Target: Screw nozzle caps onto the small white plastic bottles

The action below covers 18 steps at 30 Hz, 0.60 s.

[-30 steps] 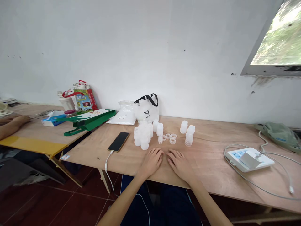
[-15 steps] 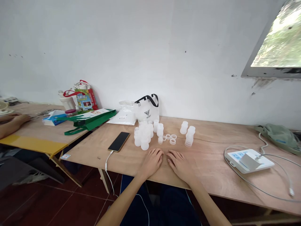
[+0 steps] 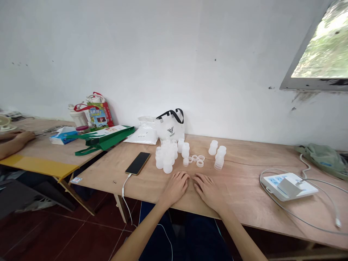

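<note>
The left hand [image 3: 175,186] and right hand [image 3: 207,189] lie palms down on the wooden table [image 3: 244,188], just apart from each other, fingers loosely extended and slightly curved. Just beyond the left hand stands a cluster of translucent white containers [image 3: 168,165], close together; several flat rings [image 3: 200,164] lie to their right, ahead of the gap between the hands. Past the right hand stand a few similar pieces [image 3: 219,159]. A dark phone [image 3: 138,163] with a cable plugged in lies left of the cluster. Against the wall sits a white bag [image 3: 171,129] with black handles, beside a white plastic packet [image 3: 143,135]. Farther left, a co-worker's hand [image 3: 25,137] rests on another table [image 3: 58,154]
</note>
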Motion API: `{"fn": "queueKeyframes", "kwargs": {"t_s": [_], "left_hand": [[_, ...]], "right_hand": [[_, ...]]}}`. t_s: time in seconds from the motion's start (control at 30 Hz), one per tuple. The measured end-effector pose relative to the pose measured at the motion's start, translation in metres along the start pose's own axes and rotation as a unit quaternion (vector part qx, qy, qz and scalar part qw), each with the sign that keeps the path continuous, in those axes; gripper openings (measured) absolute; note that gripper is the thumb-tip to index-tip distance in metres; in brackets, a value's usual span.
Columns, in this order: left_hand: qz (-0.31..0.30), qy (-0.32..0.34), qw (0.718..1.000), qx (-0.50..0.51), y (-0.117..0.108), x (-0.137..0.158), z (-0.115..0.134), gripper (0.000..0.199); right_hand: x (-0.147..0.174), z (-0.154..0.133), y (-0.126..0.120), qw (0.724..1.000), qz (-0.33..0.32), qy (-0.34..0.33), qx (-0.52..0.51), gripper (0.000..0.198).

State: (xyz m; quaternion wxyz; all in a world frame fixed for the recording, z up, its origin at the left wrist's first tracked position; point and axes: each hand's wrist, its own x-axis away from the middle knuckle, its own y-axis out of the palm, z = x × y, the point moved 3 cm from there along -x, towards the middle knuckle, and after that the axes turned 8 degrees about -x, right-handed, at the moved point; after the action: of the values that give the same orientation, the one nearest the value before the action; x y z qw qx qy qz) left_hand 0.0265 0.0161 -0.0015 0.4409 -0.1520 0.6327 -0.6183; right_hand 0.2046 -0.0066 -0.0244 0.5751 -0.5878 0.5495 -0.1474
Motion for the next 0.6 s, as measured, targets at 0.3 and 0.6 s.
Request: {"fn": "queueKeyframes", "kwargs": {"t_s": [0.3, 0.6], "left_hand": [[0.01, 0.003, 1.0, 0.006, 0.0023, -0.0001, -0.0015, 0.023], [0.006, 0.002, 1.0, -0.008, 0.0023, 0.0002, -0.0013, 0.022]], "right_hand": [[0.0002, 0.0005, 0.0002, 1.0, 0.0, -0.002, -0.005, 0.032], [-0.0004, -0.0028, -0.0032, 1.0, 0.002, 0.0, -0.005, 0.032]]}}
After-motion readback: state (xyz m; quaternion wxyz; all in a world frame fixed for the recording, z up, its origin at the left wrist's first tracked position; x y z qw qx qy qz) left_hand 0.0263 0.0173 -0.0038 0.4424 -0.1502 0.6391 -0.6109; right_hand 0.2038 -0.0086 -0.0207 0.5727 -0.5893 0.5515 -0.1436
